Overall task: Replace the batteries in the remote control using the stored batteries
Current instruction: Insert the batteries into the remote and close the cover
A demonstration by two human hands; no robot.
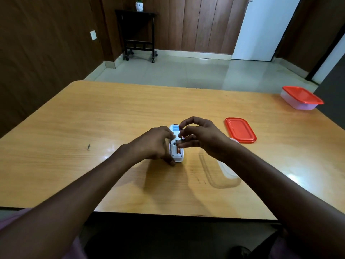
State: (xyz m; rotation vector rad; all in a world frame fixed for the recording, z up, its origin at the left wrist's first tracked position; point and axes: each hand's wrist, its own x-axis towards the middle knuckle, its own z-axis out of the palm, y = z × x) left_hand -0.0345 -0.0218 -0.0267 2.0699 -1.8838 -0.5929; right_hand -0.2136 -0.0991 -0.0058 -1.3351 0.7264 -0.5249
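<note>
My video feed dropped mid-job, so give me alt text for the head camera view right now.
On a light wooden table, the left hand steadies a white remote control lying with its battery bay open, while the right hand holds a small battery just above the bay. A loose red plastic lid lies to the right; a lidded clear container sits at the far right corner.

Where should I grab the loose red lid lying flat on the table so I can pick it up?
Take the loose red lid by its near long edge, coming from above on your right side. It lies flat on the table, so there is nothing to wrap around; a thumb under the raised rim and fingers on top would probably lift it. Nothing crowds that edge.
</note>
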